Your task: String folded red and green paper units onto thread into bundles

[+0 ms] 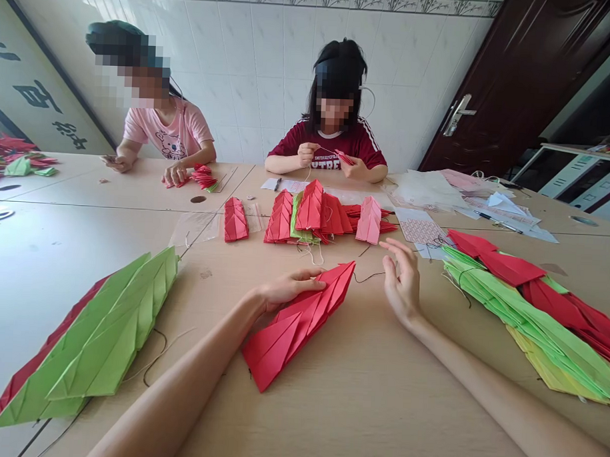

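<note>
My left hand lies over the upper edge of a red pleated origami bundle, which rests on the tan table directly in front of me. A loose dark thread runs from the bundle's far tip toward my right hand. That hand is raised just off the table, its fingers apart and holding nothing. A larger green and red pleated bundle lies to the left, beyond my left forearm.
A long green, red and yellow folded stack lies to my right. Several pleated red and pink bundles stand mid-table. Papers are spread beyond them. Across the table, a person in a maroon shirt and another in pink handle red paper.
</note>
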{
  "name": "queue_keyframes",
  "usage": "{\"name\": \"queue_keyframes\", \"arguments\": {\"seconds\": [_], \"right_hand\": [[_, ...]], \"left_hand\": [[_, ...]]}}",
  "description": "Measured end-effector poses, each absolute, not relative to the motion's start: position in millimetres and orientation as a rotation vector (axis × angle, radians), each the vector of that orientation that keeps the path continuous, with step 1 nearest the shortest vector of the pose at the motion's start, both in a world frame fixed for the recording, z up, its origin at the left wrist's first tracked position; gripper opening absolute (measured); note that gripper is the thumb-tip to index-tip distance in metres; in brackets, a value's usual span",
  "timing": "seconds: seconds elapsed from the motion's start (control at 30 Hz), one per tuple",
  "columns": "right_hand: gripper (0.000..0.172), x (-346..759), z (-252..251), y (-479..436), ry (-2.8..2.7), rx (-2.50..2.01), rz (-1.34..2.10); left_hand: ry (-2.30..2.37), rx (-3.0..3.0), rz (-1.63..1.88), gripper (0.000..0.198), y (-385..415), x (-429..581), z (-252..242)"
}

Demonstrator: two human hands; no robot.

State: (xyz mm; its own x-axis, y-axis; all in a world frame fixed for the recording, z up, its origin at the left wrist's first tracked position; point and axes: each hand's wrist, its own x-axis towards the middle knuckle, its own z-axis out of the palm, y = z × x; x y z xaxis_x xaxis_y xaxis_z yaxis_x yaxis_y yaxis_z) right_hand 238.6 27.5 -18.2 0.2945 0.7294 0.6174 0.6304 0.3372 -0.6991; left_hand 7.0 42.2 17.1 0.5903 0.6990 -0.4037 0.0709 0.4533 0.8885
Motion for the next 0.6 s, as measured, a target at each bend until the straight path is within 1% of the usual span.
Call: {"name": "queue_keyframes", "arguments": {"seconds": [0.07, 0.17, 0.27, 0.37, 0.43, 0.6], "right_hand": [[0.031, 231, -16, 21, -1.467, -1.244, 0.301], [0.040, 221, -16, 13, -1.475, -1.188, 0.665], [0.048, 210, -14, 7, -1.452, -1.150, 0.957], [0.046, 201, -9, 0, -1.426, -1.046, 1.191], [0.043, 195, -5, -5, -1.396, -0.982, 1.303], [0.037, 186, -3, -12, -1.306, -0.922, 1.466]], "left_hand": [[0.875, 1.031, 0.480, 0.049, 42, 7, 16], [0.852, 0.985, 0.514, 0.052, 42, 8, 14], [0.784, 0.936, 0.520, 0.047, 43, 9, 11], [0.717, 0.931, 0.538, 0.042, 44, 10, 9], [0.673, 0.964, 0.541, 0.042, 44, 11, 8], [0.669, 1.069, 0.622, 0.045, 42, 16, 7]]}}
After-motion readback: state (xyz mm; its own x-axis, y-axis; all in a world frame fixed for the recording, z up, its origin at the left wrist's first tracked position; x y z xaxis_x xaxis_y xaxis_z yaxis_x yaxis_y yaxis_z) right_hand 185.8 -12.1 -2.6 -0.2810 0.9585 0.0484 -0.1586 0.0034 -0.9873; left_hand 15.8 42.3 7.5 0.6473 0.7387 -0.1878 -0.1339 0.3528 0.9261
